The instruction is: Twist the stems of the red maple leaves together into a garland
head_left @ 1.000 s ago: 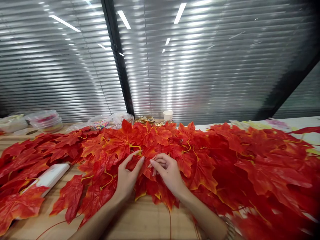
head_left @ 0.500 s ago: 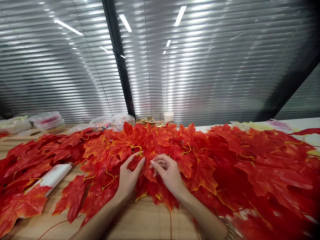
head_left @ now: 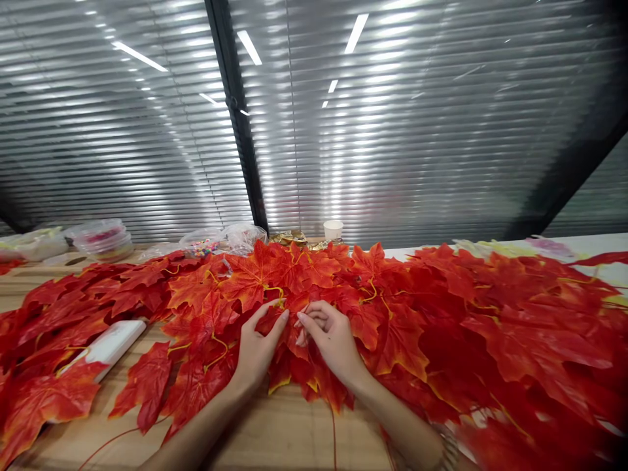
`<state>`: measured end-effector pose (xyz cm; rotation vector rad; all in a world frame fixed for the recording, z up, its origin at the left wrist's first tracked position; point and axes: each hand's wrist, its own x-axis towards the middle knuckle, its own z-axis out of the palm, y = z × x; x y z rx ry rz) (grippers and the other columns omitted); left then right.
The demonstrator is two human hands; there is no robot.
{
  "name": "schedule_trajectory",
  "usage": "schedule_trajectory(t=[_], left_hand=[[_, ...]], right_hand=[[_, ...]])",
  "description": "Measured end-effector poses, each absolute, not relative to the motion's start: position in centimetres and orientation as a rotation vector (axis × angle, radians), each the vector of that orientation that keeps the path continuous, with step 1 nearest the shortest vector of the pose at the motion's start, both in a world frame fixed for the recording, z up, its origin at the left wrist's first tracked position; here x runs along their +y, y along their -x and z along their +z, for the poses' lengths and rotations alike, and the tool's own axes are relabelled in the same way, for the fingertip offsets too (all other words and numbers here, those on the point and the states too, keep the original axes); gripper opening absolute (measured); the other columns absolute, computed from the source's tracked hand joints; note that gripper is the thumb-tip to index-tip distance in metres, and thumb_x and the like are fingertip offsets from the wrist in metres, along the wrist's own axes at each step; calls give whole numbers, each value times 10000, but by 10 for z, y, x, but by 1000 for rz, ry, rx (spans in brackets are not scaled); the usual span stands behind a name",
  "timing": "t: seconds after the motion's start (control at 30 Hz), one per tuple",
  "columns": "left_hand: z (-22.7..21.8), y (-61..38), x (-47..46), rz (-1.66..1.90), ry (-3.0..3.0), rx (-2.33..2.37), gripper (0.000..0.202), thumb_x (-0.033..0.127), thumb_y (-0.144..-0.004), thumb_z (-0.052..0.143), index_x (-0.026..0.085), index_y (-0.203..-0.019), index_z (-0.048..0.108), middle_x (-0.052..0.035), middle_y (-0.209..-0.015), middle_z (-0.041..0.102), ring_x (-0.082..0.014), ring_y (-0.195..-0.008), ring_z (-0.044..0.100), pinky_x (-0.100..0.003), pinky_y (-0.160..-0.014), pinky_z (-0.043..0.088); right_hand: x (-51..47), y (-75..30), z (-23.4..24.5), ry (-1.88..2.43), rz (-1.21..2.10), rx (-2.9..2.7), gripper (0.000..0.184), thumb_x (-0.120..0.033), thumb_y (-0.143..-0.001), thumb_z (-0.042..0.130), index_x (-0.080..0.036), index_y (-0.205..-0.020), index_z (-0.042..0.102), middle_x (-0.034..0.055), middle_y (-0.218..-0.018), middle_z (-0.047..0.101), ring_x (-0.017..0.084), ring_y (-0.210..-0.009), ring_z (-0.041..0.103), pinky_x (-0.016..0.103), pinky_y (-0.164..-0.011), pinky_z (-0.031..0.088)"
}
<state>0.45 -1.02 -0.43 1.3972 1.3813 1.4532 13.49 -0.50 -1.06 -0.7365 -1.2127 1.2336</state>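
Note:
A broad heap of red-orange artificial maple leaves [head_left: 400, 333] with yellow stems spreads across the table in front of me. My left hand [head_left: 255, 347] is at the middle of the heap, thumb and forefinger closed at a curled yellow leaf stem [head_left: 275, 290]. Just to its right, my right hand [head_left: 333, 337] is closed in a pinch with its fingers bent inward. Whatever lies between those fingertips is too small to make out. A thin red cord [head_left: 334, 438] runs from under the leaves toward the near table edge.
On the left, a white box-like object [head_left: 115, 343] lies partly under leaves. Behind the heap stand stacked clear containers [head_left: 101, 241], plastic bags [head_left: 243, 239], gold wrappers [head_left: 288, 237] and a white paper cup [head_left: 333, 229]. Bare wood of the table [head_left: 279, 432] shows in front, and blinds [head_left: 392, 144] rise behind.
The view has shifted slightly, so most things sit a little farther right. Both hands keep nearly the same pose, with the fingertips close together.

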Motion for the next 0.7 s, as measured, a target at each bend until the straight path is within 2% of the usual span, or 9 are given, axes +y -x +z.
schedule_trajectory(t=[0.33,0.57,0.7], left_hand=[[-10,-4,-8,1403,-1513,1395,314,344,-746,601,156,-997,615,-75,-998,663,-217,-967,596,-335,-898,435],[-9,-7,-14,1384,-1641,1406,307,309,-752,596,181,-1030,625,-62,-1062,654,-212,-1030,573,-327,-939,417],[-10,-10,-18,1372,-1632,1393,338,300,-750,594,189,-1068,608,-62,-1101,641,-213,-1048,568,-320,-932,430]], right_hand=[[-6,-136,-11,757,1154,-1249,147,-303,-791,575,-166,-760,531,-29,-578,559,118,-453,583,232,-467,489],[-11,-142,0,833,832,-1066,114,-278,-800,567,-171,-834,553,1,-674,609,106,-491,579,231,-507,491],[-11,-141,-1,857,834,-1065,109,-276,-805,561,-172,-836,558,3,-683,611,100,-494,563,229,-513,484]])
